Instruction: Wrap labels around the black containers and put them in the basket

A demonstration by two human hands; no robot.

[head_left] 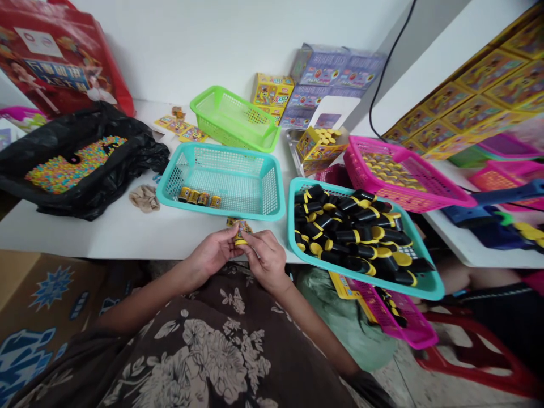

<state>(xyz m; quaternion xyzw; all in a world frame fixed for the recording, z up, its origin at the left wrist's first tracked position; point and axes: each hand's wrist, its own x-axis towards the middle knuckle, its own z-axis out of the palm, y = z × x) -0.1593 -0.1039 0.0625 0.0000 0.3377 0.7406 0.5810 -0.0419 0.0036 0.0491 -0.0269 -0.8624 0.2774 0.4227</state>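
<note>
Between my two hands, above the table's front edge, is a small canister [241,232] with a printed label and a yellow end. My left hand [216,248] pinches it from the left, and my right hand [267,254] grips it with thumb and fingers from the right. Fingers cover part of it. Just beyond lies a teal basket [221,213] holding several labelled canisters [194,196] in a row at its near side. To the right, another teal basket [291,212] is heaped with black canisters [355,233] with yellow lids.
A black plastic-lined bin [91,204] of colourful pellets [76,167] stands left. Behind are a green basket [238,135], purple boxes [318,71] and yellow boxes [274,90]. A pink basket [408,195] sits right, near a dark cable [374,96]. A crumpled cloth [145,198] lies on the table.
</note>
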